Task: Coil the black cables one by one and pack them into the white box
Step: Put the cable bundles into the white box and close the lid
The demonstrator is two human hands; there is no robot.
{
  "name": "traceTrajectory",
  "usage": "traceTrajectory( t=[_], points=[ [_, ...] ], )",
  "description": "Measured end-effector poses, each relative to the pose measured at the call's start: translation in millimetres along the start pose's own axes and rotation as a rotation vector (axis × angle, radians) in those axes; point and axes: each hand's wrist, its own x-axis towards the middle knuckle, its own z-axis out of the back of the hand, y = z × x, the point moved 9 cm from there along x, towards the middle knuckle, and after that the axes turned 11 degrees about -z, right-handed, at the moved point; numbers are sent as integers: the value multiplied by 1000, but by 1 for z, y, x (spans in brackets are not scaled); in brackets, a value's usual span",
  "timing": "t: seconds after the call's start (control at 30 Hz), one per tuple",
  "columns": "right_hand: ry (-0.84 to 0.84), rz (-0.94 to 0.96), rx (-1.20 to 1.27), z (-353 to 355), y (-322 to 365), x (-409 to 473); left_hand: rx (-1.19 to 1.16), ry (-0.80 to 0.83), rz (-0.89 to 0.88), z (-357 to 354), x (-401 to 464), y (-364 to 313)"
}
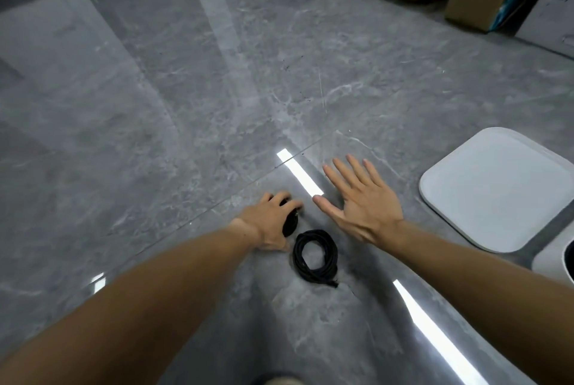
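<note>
Here, coiled cable flat, tail rightward.

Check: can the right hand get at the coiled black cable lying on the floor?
Probably yes: the right hand is open and holds nothing, the coiled cable lies uncovered just beside it, and nothing sits between them.

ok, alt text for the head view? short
Seen from above, a person's left hand grips a coiled black cable on a grey tiled floor, while the right hand hovers open beside it. A second coiled cable lies just below; a white lid sits at right.
</note>
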Motion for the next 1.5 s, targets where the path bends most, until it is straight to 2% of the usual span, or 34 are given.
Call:
traceTrajectory(
  t=[0.37,0.6,0.77,0.97,1.17,1.5],
  points=[
    [-4,-1,1,1,1,1,83,-56,-4,12,3,-2],
    [-20,-30,7,14,-15,-1,110,-228,62,48,9,-10],
    [-56,-120,24,32,-57,-7,126,-336,-6,85,29,-42],
    [-70,-258,-34,47,-134,-36,120,-354,-116,116,73,-104],
    [-132,-467,-13,70,-219,-81,114,-396,-295,149,114,-202],
    [-146,-771,-25,84,-334,-186,93,-409,-572,153,143,-359]
  ],
)
